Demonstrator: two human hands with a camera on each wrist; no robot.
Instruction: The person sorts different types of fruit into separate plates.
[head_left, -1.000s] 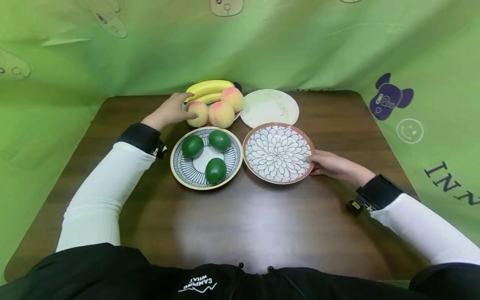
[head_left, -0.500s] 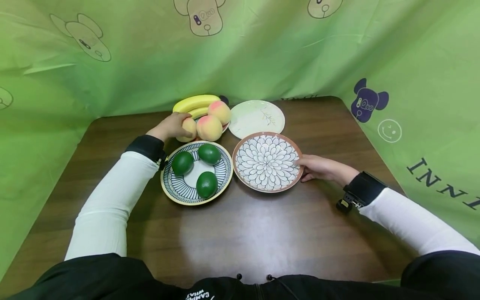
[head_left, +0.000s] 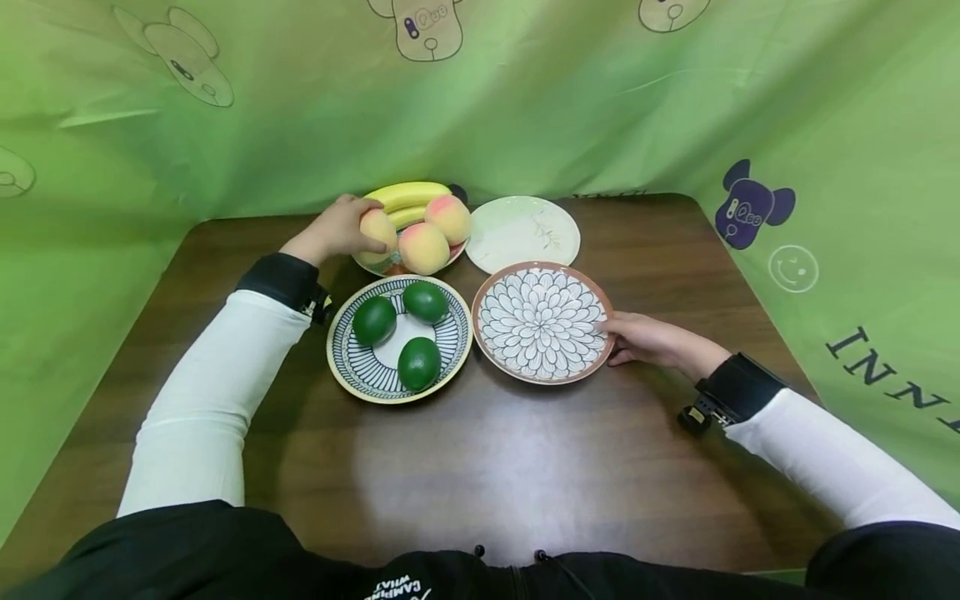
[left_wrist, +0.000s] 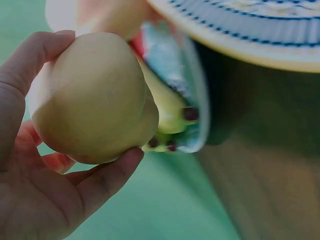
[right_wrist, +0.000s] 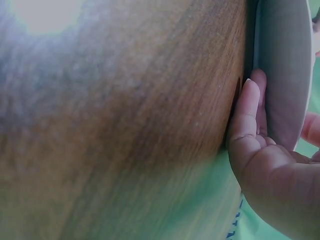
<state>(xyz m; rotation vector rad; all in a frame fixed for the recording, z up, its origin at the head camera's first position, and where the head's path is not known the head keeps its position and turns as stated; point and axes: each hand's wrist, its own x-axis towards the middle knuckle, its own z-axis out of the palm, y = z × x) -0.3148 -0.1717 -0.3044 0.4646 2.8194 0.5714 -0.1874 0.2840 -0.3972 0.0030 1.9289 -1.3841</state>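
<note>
My left hand (head_left: 336, 229) grips a peach (head_left: 378, 231) at the left side of the fruit plate, beside bananas (head_left: 408, 197) and two other peaches (head_left: 423, 248). The left wrist view shows thumb and fingers of the left hand (left_wrist: 55, 185) around the peach (left_wrist: 97, 97). My right hand (head_left: 660, 340) holds the right rim of the petal-patterned plate (head_left: 543, 323), thumb on top. In the right wrist view, fingers of the right hand (right_wrist: 280, 165) lie beneath the plate (right_wrist: 287, 65).
A blue-patterned plate (head_left: 341, 367) with three green fruits (head_left: 419, 364) touches or nearly touches the petal plate's left side. Behind stands a white oval plate (head_left: 522, 233). A green cloth (head_left: 525, 100) hangs along the table's (head_left: 487, 467) back edge.
My left hand has closed round the leftmost peach and now holds it slightly raised, with more of the fruit plate showing below. My right hand keeps its hold on the petal-patterned plate.
</note>
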